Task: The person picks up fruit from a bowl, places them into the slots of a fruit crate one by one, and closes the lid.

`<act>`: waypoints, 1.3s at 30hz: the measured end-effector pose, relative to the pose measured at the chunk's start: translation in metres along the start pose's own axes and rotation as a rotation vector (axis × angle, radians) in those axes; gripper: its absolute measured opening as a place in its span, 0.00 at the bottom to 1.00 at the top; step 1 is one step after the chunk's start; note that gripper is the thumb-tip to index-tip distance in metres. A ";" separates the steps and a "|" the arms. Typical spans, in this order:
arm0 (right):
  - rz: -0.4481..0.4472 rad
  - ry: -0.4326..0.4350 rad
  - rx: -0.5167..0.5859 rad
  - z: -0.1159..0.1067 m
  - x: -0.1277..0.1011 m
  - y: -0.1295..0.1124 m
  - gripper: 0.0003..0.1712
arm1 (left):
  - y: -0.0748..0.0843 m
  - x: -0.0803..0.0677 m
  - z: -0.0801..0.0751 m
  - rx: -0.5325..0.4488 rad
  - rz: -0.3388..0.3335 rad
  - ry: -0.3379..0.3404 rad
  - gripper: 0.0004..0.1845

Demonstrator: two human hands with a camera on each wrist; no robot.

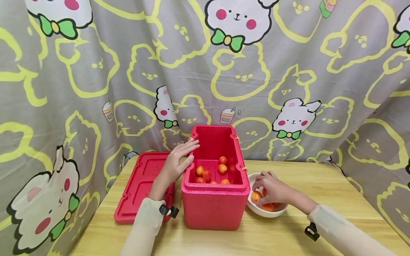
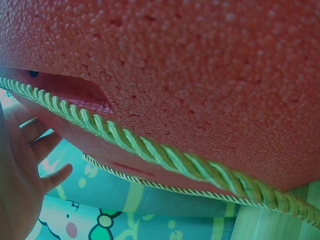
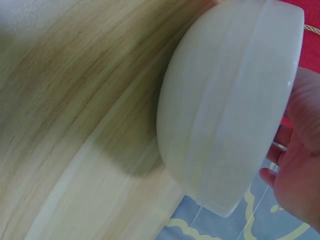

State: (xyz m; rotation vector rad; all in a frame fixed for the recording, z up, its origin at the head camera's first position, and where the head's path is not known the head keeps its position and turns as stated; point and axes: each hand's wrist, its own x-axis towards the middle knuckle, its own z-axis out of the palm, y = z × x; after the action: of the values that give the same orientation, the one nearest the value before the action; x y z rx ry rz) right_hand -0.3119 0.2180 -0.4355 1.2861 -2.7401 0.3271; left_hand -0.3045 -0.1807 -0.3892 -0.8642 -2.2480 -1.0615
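A red foam box (image 1: 214, 209) stands uncovered on the table, with several small orange-red fruits (image 1: 222, 169) on its floor. My left hand (image 1: 175, 160) rests at the box's left rim, its fingers extended; in the left wrist view this hand (image 2: 22, 170) shows beside the box wall and a twisted gold cord (image 2: 150, 150). To the right of the box is a white bowl (image 1: 266, 213) with more of the fruit. My right hand (image 1: 272, 190) reaches into it, fingers and thumb curled about an orange fruit (image 1: 256, 196). The bowl wall (image 3: 225, 110) hides the fingertips in the right wrist view.
The red lid (image 1: 141, 188) lies flat on the wooden table (image 1: 336, 199), left of the box and partly under my left forearm. A patterned curtain (image 1: 192, 78) hangs behind the table and along both sides. Gold cord loops hang at the box's sides.
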 end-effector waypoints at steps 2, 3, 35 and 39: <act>0.016 0.003 -0.015 0.001 -0.001 0.000 0.17 | 0.000 -0.001 0.001 -0.002 -0.006 -0.008 0.26; 0.016 0.010 -0.025 0.002 -0.001 0.001 0.18 | 0.000 -0.001 0.001 -0.003 -0.008 -0.010 0.26; 0.066 0.141 0.094 -0.013 0.014 0.008 0.16 | -0.001 0.002 0.001 0.002 -0.005 -0.002 0.26; 0.103 0.179 0.159 -0.019 0.015 0.008 0.15 | -0.001 0.001 0.001 -0.001 -0.010 -0.003 0.26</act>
State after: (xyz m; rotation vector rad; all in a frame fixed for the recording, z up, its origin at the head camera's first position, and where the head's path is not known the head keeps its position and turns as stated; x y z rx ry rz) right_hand -0.3276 0.2163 -0.4156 1.0903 -2.6778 0.6471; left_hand -0.3060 -0.1800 -0.3895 -0.8556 -2.2568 -1.0663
